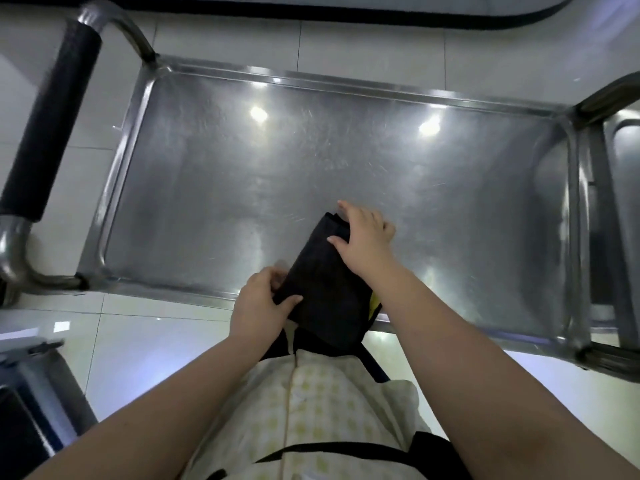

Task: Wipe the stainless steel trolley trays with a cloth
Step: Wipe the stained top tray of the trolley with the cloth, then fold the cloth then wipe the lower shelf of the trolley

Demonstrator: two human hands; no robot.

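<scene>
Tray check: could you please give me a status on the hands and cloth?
Left hand pinches cloth's near corner; right hand holds its far end. Cloth dark, folded, over tray's near rim. Nothing else seen on tray.

A rectangular stainless steel trolley tray (311,150) with a low raised rim and rounded corners fills the middle of the frame, its long side running left to right. Its flat surface is dull grey, covered in fine swirling scratches, and shows bright reflected spots of light near the upper centre. A black folded cloth (322,282) lies slantwise at lower centre, its far end over the tray surface and its near end past the near rim. A sliver of yellow shows at its right edge. The left hand (259,303) pinches its near left corner; the right hand (363,237) grips its far end.
</scene>
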